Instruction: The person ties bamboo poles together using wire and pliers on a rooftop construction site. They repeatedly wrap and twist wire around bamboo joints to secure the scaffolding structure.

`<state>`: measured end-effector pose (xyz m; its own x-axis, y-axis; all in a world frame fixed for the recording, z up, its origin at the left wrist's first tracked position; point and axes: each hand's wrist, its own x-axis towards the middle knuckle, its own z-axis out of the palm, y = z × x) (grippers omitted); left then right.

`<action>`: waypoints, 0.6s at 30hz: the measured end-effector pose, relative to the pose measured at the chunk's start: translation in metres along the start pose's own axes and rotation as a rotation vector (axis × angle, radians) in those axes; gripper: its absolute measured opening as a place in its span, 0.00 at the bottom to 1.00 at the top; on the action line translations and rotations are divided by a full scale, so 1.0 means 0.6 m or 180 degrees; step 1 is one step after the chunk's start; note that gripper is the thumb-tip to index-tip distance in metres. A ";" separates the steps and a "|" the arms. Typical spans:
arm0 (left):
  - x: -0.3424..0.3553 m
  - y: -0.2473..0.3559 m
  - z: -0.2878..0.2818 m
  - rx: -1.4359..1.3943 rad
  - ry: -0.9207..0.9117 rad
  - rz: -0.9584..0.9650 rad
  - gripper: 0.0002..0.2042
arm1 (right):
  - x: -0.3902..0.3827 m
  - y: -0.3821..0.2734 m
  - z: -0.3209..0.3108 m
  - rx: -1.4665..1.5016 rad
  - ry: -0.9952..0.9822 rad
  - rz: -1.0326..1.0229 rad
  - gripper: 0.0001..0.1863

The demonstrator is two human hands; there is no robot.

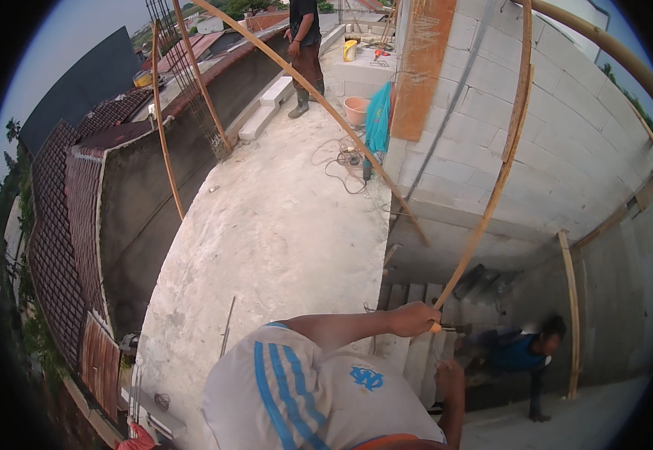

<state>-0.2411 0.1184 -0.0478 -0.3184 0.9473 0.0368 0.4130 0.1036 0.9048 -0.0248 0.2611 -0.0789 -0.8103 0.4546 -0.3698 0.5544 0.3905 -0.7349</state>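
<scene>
My left hand reaches across to the right, its fingers wrapped round a small orange-handled tool. The tool's working end is too blurred to name. Beside the same hand, the lower end of a bent wooden pole comes down, and I cannot tell whether they touch. Just below and to the right is my right hand, fingers curled. A thin pale shape lies between the two hands; what my right hand grips is unclear. Concrete steps descend beneath my hands.
Below on the right, a person in blue leans with one hand down. Another person in boots stands far along the rough concrete slab. A corded power tool, an orange bucket and a slanting pole are ahead.
</scene>
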 end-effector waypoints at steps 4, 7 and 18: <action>-0.040 -0.084 -0.081 0.0542 0.0242 0.0099 0.07 | 0.017 -0.077 0.064 0.1626 -0.0578 0.0827 0.10; -0.082 -0.121 -0.136 0.0577 0.0179 -0.0106 0.08 | 0.031 -0.100 0.104 0.2191 -0.0779 0.0776 0.10; -0.250 -0.213 -0.207 0.0445 0.0689 -0.0605 0.09 | 0.095 -0.205 0.238 -0.0781 -0.0205 -0.0870 0.16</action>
<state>-0.3522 -0.0743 -0.1166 -0.5690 0.8220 -0.0244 0.4373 0.3275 0.8376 -0.1663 0.1245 -0.0906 -0.9407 0.2587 -0.2194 0.3385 0.6743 -0.6563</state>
